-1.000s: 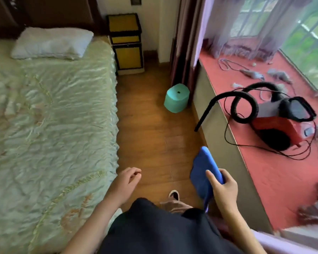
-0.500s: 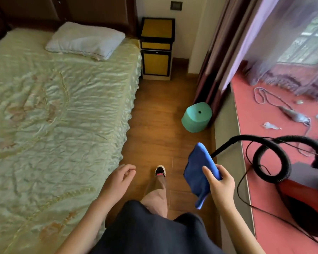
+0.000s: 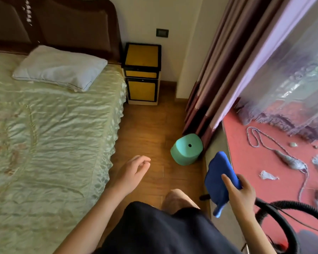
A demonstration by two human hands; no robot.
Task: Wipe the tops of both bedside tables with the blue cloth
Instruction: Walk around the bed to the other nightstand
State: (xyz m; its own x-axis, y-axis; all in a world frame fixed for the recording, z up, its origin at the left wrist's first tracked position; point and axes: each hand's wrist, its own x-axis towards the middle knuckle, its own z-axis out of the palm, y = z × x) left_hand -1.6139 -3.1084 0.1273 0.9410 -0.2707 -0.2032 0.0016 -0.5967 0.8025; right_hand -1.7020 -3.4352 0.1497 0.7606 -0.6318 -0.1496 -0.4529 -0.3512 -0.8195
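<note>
A bed (image 3: 44, 143) with a pale green quilted cover fills the left side, its dark headboard (image 3: 53, 24) against the far wall. A wooden floor (image 3: 147, 125) runs along the bed's right edge. To the right lies a red window ledge (image 3: 246, 171), with purple curtains (image 3: 237, 70) hanging at its far end. A white pillow (image 3: 61, 68) lies at the head of the bed, near its right edge. One bedside table (image 3: 141, 55), yellow with black trim, stands on the floor at the far wall, just beside the bed's head corner; nothing touches its top. A black vacuum hose (image 3: 283, 219) curls over the near edge of the ledge. A green stool (image 3: 186, 149) sits on the floor against the ledge wall, at the foot of the curtains. The blue cloth (image 3: 218, 176) hangs in the air above the ledge's left edge, well apart from the table. The right hand (image 3: 242, 195) grips it, thumb across the front and fingers curled behind. The left hand (image 3: 132, 173) hangs over the floor by the bed's edge, fingers loosely curled, holding nothing. A tasselled cord (image 3: 283, 156) lies on the ledge.
</note>
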